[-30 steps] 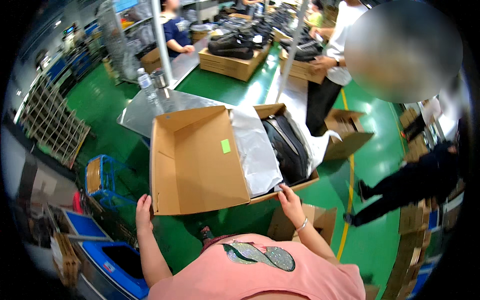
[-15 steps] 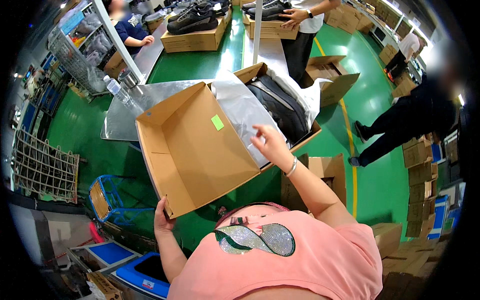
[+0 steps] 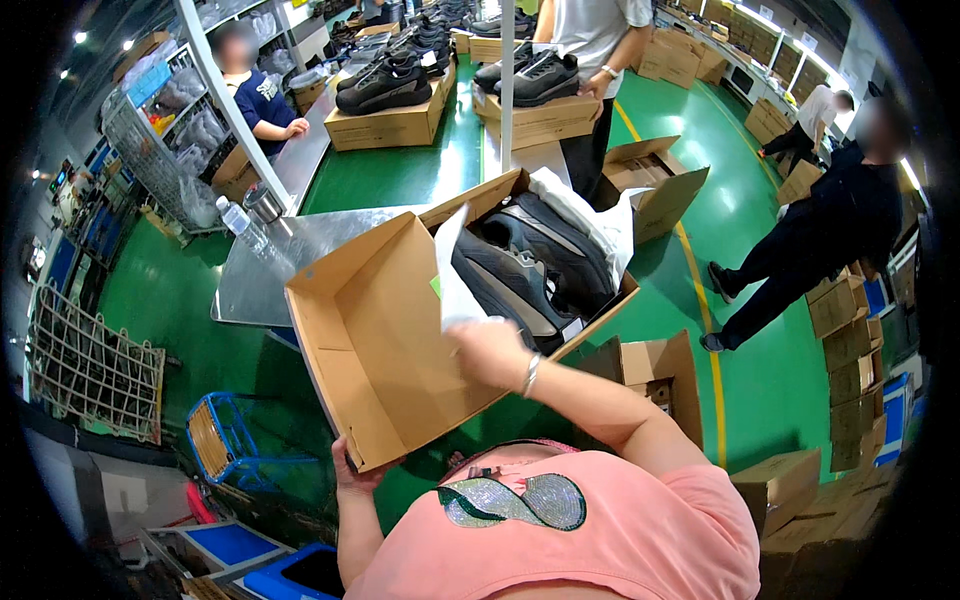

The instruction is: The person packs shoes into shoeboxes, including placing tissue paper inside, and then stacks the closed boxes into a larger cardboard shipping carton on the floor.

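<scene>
While my left hand [image 3: 356,468] grips the box lid [image 3: 385,335], my right hand [image 3: 490,352] has some paper [image 3: 456,275] pinched right by the shoes [image 3: 497,285].

We count one open shoebox [image 3: 350,345] in the middle, two dark shoes [image 3: 503,293] inside it. White paper [image 3: 457,275] shows in two places, as one sheet or two we cannot tell. We find one left hand [image 3: 356,476] at seven o'clock and one right hand [image 3: 490,352] at six. We see one clear bottle [image 3: 246,228] and one metal cup [image 3: 264,205] at ten, one blue-framed stool [image 3: 210,442] at eight, two pale poles [image 3: 508,90] at ten and twelve, and at least four other people [image 3: 850,215] from ten round to three.
</scene>
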Motion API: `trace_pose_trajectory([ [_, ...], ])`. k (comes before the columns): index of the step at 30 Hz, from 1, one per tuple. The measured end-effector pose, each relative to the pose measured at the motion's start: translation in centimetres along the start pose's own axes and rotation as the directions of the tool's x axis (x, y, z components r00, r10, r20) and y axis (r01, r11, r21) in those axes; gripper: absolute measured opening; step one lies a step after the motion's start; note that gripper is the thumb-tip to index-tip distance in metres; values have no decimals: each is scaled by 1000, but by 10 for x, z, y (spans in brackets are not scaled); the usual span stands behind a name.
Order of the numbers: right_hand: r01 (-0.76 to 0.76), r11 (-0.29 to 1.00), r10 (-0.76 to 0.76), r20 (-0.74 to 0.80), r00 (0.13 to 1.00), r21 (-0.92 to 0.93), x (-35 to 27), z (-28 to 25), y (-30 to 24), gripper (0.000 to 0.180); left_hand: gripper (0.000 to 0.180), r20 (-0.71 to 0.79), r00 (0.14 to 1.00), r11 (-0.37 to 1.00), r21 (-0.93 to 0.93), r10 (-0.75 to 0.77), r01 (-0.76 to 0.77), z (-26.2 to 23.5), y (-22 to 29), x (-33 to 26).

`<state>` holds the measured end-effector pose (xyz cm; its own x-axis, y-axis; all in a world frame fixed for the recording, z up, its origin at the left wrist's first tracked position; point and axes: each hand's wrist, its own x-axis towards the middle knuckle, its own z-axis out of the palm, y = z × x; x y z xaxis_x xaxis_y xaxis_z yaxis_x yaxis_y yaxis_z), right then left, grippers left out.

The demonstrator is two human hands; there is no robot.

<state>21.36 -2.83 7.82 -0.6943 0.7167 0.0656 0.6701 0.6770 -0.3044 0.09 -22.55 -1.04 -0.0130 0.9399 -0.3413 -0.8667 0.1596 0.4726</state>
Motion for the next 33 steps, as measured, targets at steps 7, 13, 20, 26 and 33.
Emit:
trace_pose_trajectory([
  [7, 184, 924, -102, -248, 963, 335, -55, -25, 0, 28, 39, -412, 901, 922, 385, 138, 35, -14, 7, -14],
  [13, -436, 738, 651, -376, 659, 515, -120, -3, 115, 24, 40, -338, 936, 814, 568, 99, 119, -24, 3, -17],
  [20, -441, 61, 788, 228, 572, 895, -131, 43, 114, 62, 36, -351, 935, 826, 540, 49, 159, -11, -13, -34],
  [26, -367, 24, 700, 247, 670, 930, -123, 39, 114, 60, 28, -403, 914, 801, 558, 32, 218, 9, -19, -50],
  [33, -484, 207, 674, 234, 701, 850, -113, 31, 111, 52, 27, -466, 883, 836, 504, 53, 216, 0, -42, -71],
])
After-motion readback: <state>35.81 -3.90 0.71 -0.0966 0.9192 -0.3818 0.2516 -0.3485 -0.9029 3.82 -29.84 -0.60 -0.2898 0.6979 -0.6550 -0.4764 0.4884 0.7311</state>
